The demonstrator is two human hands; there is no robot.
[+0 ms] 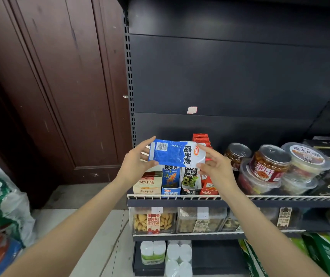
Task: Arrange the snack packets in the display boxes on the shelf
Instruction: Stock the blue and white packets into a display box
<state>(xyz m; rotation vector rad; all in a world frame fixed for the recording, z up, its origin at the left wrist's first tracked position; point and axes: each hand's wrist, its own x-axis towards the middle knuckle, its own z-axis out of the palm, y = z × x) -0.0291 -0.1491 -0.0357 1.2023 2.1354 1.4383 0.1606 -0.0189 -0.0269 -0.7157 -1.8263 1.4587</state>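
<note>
Dark shelf (180,202), display boxes (171,181); both hands hold blue packet (175,153).

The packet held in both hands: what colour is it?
Blue with a white end, the packet shows best in the head view.

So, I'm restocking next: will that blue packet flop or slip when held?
The blue packet looks thin and creased, so probably floppy; both the left hand and right hand support its ends. Its glossy film may be slippery. Likely light.
</note>
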